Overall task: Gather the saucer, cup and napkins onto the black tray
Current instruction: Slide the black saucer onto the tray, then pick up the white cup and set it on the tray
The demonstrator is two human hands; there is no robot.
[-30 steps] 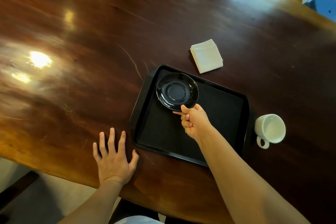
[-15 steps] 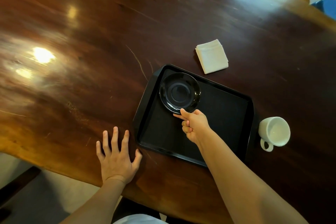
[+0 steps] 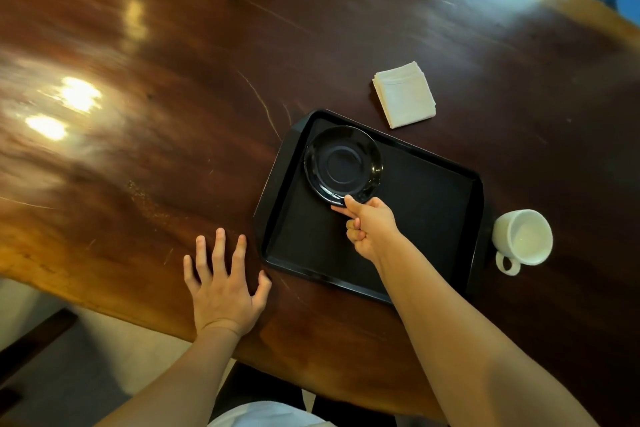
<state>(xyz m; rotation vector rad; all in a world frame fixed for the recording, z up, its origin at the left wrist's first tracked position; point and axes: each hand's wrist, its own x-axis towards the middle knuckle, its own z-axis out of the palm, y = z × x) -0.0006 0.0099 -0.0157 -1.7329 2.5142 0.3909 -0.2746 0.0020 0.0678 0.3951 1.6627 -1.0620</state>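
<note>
A black saucer (image 3: 343, 165) lies in the far left corner of the black tray (image 3: 422, 204). My right hand (image 3: 370, 227) pinches the saucer's near rim between thumb and forefinger. A white cup (image 3: 523, 236) lies on its side on the table just right of the tray, handle toward me. A stack of folded white napkins (image 3: 404, 94) rests on the table beyond the tray's far edge. My left hand (image 3: 223, 282) lies flat on the table, fingers spread, just left of the tray's near corner.
The dark wooden table (image 3: 173, 80) stretches far and left, with bright light reflections on it. Its near edge runs under my left wrist. A blue object (image 3: 623, 5) shows past the table's far right corner.
The saucer and my right hand have stayed at the tray's far left corner. Only the camera view has shifted slightly. My left hand remains flat on the table.
</note>
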